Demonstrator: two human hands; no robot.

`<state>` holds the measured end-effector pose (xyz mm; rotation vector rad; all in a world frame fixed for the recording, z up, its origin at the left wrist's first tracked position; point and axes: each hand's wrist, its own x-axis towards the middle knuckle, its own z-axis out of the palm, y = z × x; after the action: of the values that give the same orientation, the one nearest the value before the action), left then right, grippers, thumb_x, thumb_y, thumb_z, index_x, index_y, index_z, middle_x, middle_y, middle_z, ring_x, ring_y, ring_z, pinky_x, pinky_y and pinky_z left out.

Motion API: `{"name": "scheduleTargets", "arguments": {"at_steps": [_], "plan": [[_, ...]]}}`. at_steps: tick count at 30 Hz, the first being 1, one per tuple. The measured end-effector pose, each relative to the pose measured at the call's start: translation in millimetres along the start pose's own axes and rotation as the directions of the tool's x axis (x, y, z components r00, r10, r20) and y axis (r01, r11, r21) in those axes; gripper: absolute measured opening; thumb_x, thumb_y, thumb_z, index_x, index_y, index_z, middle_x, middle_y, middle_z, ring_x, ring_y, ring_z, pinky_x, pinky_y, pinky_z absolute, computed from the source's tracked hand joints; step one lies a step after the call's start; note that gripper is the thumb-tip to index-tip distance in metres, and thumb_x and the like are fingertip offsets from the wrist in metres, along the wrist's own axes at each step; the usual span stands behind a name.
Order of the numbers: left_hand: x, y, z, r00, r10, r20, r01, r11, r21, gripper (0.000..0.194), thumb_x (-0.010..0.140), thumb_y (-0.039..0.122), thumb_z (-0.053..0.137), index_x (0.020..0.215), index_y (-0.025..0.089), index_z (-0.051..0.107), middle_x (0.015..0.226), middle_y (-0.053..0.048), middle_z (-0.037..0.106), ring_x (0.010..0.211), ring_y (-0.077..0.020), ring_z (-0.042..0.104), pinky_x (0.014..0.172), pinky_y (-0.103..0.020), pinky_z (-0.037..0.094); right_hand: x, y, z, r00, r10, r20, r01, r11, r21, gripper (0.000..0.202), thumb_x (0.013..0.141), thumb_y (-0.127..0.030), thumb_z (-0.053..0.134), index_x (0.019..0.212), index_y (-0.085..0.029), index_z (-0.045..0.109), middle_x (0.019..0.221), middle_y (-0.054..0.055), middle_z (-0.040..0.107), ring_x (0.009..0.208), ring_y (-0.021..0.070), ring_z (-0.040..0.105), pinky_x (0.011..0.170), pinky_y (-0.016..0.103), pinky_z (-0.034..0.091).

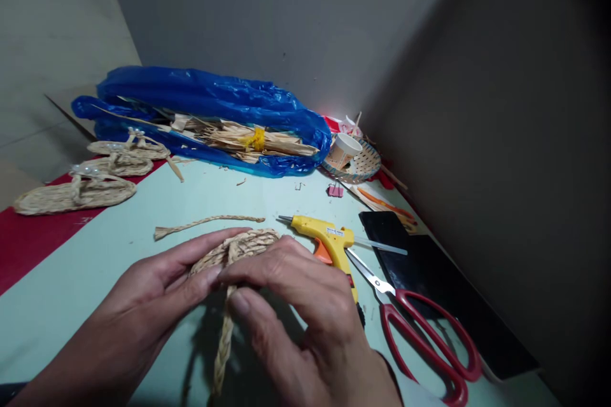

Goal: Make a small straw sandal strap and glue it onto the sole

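Note:
Both hands meet over a small woven straw sandal sole (255, 238), low in the middle of the view. My left hand (165, 283) is closed round its left side, the thumb on the near edge. A braided straw strap (223, 350) crosses the sole and hangs down below it. My right hand (300, 296) pinches this strap between thumb and forefinger, close to the left thumb. The right fingers hide part of the sole. Just beyond lies a loose piece of straw braid (210, 224). A yellow glue gun (324, 232) rests to the right of the hands.
Red-handled scissors (424, 331) lie at the right beside a black flat slab (443, 292). Several straw sandals (76, 194) stand at the left. Behind are a blue plastic bag (200, 92) with a straw bundle (248, 138), a basket (365, 162), a paper cup (344, 149) and a pink clip (335, 191).

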<state>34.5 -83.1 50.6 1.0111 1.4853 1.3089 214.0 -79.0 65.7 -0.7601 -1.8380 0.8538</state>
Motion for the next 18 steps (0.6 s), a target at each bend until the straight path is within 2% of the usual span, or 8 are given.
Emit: {"name": "scheduleTargets", "arguments": {"at_steps": [3, 8, 11, 13, 14, 18], "plan": [[0, 2, 3.1, 0.999, -0.044, 0.006, 0.044, 0.997, -0.070, 0.062, 0.069, 0.055, 0.084, 0.126, 0.031, 0.081, 0.108, -0.008, 0.091, 0.126, -0.0433, 0.075, 0.099, -0.050, 0.067, 1, 0, -5, 0.989, 0.075, 0.129, -0.072, 0.997, -0.028, 0.012, 0.099, -0.027, 0.074, 0.111, -0.026, 0.075, 0.100, 0.000, 0.080, 0.091, 0.0176, 0.073, 0.082, 0.028, 0.059], [-4, -1, -0.7, 0.991, -0.134, 0.011, 0.134, 0.973, -0.185, 0.062, 0.068, 0.050, 0.089, 0.126, 0.029, 0.081, 0.116, -0.009, 0.090, 0.126, -0.0437, 0.075, 0.099, -0.049, 0.068, -1, 6, -1, 0.962, 0.239, 0.131, -0.243, 0.970, 0.016, 0.034, 0.088, -0.019, 0.071, 0.120, -0.027, 0.063, 0.087, -0.001, 0.071, 0.067, 0.0152, 0.061, 0.056, 0.025, 0.052], [-6, -2, -4.1, 0.977, -0.213, 0.016, 0.208, 0.931, -0.299, 0.052, 0.065, 0.046, 0.096, 0.114, 0.031, 0.084, 0.120, -0.007, 0.089, 0.122, -0.0390, 0.078, 0.088, -0.037, 0.071, 1, 6, -1, 0.926, 0.257, 0.277, -0.282, 0.958, 0.051, 0.020, 0.084, -0.015, 0.071, 0.101, -0.026, 0.066, 0.072, -0.004, 0.063, 0.054, 0.0113, 0.055, 0.044, 0.019, 0.039], [-6, -2, -5.6, 0.969, -0.247, 0.021, 0.237, 0.898, -0.370, 0.052, 0.062, 0.044, 0.101, 0.110, 0.031, 0.085, 0.118, -0.007, 0.090, 0.115, -0.0352, 0.081, 0.081, -0.029, 0.071, 4, 4, -5, 0.894, 0.248, 0.373, -0.284, 0.958, 0.043, 0.010, 0.087, -0.017, 0.071, 0.084, -0.024, 0.065, 0.066, -0.005, 0.060, 0.054, 0.0106, 0.056, 0.045, 0.018, 0.039], [-6, -2, -6.3, 0.966, -0.255, 0.030, 0.246, 0.887, -0.391, 0.054, 0.061, 0.043, 0.102, 0.110, 0.031, 0.085, 0.116, -0.008, 0.090, 0.112, -0.0340, 0.083, 0.079, -0.027, 0.071, 6, 2, -8, 0.893, 0.231, 0.386, -0.270, 0.962, 0.049, 0.014, 0.090, -0.019, 0.071, 0.079, -0.023, 0.064, 0.066, -0.004, 0.062, 0.057, 0.0109, 0.058, 0.048, 0.018, 0.042], [-4, -8, -11.2, 0.959, -0.270, 0.085, 0.281, 0.870, -0.405, 0.054, 0.068, 0.042, 0.099, 0.117, 0.030, 0.081, 0.117, -0.008, 0.090, 0.104, -0.0310, 0.084, 0.081, -0.027, 0.071, 11, -2, -15, 0.961, 0.124, 0.246, -0.167, 0.973, 0.162, 0.010, 0.097, -0.019, 0.070, 0.087, -0.020, 0.071, 0.082, 0.000, 0.070, 0.067, 0.0118, 0.066, 0.059, 0.020, 0.056]]}}
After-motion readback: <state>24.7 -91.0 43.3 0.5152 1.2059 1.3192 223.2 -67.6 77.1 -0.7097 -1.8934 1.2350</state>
